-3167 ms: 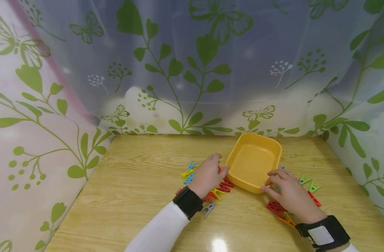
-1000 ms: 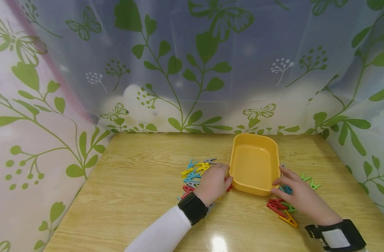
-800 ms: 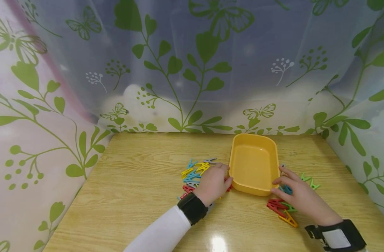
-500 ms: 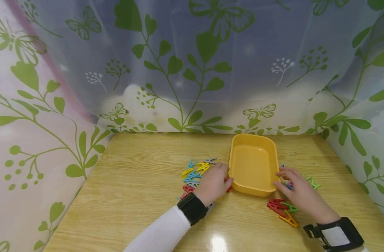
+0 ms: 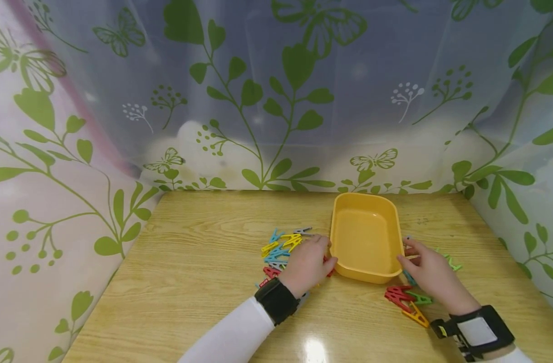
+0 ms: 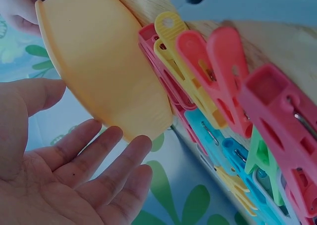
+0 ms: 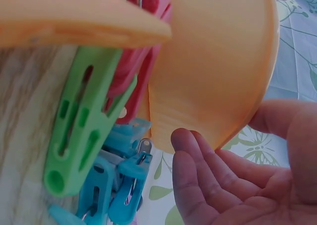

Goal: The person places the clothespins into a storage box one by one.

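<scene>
An empty yellow plastic tub (image 5: 367, 244) sits toward the back right of the table, between my two hands. My left hand (image 5: 305, 264) is at its left wall, the thumb and fingertips right at the rim with the fingers relaxed. On the opposite side, my right hand (image 5: 432, 272) touches the tub's right edge with thumb and loosely extended fingers. Colourful clothespins lie around both hands: yellow ones (image 5: 292, 241) and a blue one (image 5: 276, 254) on the left, red ones (image 5: 398, 296) and an orange one (image 5: 416, 316) on the right. My left hand partly hides its pile.
The wooden table (image 5: 203, 282) extends to the left and front. A curtain (image 5: 258, 101) printed with leaves and butterflies rises behind the table's back edge and along both sides. A green clothespin (image 5: 453, 263) lies beyond my right hand.
Since the oldest frame, the tub has turned to sit straighter, and my left hand has shifted slightly right and down. Lately my right hand has changed its place along the tub's right edge.
</scene>
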{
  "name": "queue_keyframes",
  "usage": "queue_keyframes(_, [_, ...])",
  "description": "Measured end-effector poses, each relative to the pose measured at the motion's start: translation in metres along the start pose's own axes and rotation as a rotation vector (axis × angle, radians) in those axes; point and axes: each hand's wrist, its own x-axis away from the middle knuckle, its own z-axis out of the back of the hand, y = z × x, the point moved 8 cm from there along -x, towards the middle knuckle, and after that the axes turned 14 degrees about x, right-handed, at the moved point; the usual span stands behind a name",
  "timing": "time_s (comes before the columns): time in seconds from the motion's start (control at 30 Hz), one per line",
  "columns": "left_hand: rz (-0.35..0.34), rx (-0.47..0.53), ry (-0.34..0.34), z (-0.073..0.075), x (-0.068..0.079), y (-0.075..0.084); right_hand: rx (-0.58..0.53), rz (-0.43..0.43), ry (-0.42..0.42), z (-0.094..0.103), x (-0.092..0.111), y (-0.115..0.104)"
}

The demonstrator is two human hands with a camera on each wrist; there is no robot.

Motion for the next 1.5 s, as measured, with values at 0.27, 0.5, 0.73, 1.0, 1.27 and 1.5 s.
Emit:
queue_keyframes(0.27, [-0.049, -0.003, -0.023, 0.003, 0.005, 0.004, 0.006, -0.010, -0.008, -0.002, 0.003, -0.001])
queue_keyframes(0.5, [-0.070, -0.018, -0.029, 0.004, 0.013, 0.004, -0.012, -0.018, -0.031, -0.006, 0.006, -0.007])
queue_keyframes(0.73, [-0.065, -0.017, -0.018, 0.008, 0.023, 0.004, -0.037, 0.018, -0.003, -0.008, 0.008, -0.014])
queue_keyframes(1.0, [-0.047, -0.012, -0.011, 0.011, 0.031, 0.000, -0.047, 0.044, 0.013, -0.012, 0.011, -0.021])
queue_keyframes(1.27, [-0.028, 0.020, 0.006, 0.015, 0.040, -0.001, -0.045, 0.042, 0.010, -0.015, 0.011, -0.024])
queue_keyframes(1.5, [-0.015, 0.028, 0.017, 0.017, 0.046, -0.002, -0.033, 0.041, 0.016, -0.013, 0.013, -0.030])
